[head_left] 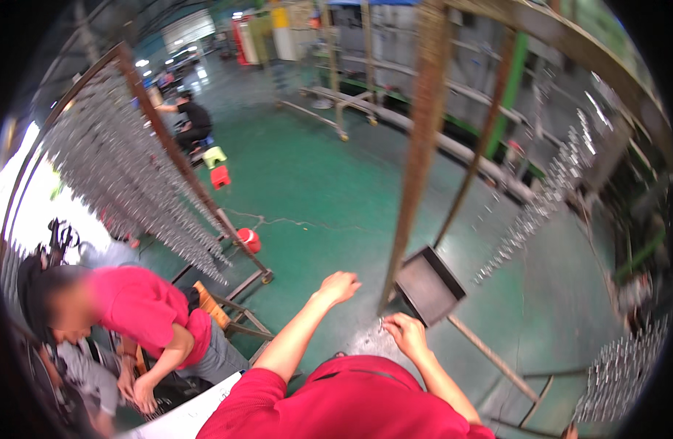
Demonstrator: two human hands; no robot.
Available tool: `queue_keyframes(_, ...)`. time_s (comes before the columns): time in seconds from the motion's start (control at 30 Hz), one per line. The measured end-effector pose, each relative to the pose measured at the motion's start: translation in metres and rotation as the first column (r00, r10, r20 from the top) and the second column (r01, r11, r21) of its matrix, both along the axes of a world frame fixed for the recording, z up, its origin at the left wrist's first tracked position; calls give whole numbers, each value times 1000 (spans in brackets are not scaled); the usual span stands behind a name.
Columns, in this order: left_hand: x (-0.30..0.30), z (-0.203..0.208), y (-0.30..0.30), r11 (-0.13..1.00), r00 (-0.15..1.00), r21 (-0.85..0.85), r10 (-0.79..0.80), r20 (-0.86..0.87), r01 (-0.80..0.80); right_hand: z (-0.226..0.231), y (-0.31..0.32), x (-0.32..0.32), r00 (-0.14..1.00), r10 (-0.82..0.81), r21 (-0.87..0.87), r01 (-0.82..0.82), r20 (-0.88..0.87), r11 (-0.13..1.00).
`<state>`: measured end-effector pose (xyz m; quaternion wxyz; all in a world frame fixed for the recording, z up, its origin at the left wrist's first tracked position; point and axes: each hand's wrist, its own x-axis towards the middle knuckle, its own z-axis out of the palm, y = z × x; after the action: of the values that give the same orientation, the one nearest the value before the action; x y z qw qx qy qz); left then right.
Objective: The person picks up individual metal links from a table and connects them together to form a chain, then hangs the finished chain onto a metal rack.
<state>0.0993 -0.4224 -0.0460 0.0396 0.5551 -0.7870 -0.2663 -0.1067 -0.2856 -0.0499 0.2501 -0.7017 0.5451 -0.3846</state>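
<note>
My left hand (340,287) is out in front of me over the green floor, its fingers curled together. Whether anything is inside them I cannot make out. Closer to my body, my right hand (406,335) pinches a small shiny metal piece (382,324) between thumb and fingers; its exact kind is too small to tell. Just beyond that hand is a dark rectangular metal tray (428,284), beside a rusty upright post (418,146) of a frame.
Strings of small silvery parts (548,197) hang at the right, and a rack of them (124,154) stands left. A co-worker in red (142,307) bends over at lower left near a white surface (186,417). Farther off are a seated person (195,121), stools (220,177) and a red bucket (249,240).
</note>
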Motion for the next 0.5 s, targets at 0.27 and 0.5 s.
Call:
queue_keyframes(0.27,12,231,27,726,725,-531,-633,-269,437,1,-36,75,997,77,100,-76,-1,992)
queue_keyframes(0.5,21,319,69,717,251,-623,-695,-674,313,4,-77,100,976,216,104,-213,-25,972)
